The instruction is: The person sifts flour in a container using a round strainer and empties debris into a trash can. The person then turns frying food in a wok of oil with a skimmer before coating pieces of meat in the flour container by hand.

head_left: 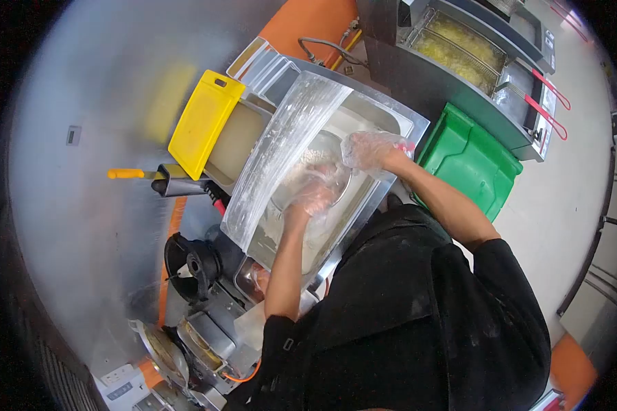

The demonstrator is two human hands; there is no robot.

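Note:
In the head view, a round metal strainer [343, 189] with white flour [315, 152] in it sits inside a rectangular steel pan [370, 111]. My right hand [370, 151], in a clear plastic glove, is closed at the strainer's right edge. A red handle end [408, 146] shows beside that wrist. Also gloved in clear plastic, my left hand [313, 196] reaches into the strainer with its fingers extended over the flour; the fingertips are somewhat blurred. A clear, flour-dusted cover [281, 151] lies along the pan's left side.
Left of the pan stand a yellow cutting board [206, 123] and a yellow-handled knife [127, 174] in a metal holder. At the right are a green bin [467, 164] and a fryer with oil [459, 51] and red-handled baskets [547, 118]. Black equipment [192, 266] stands lower left.

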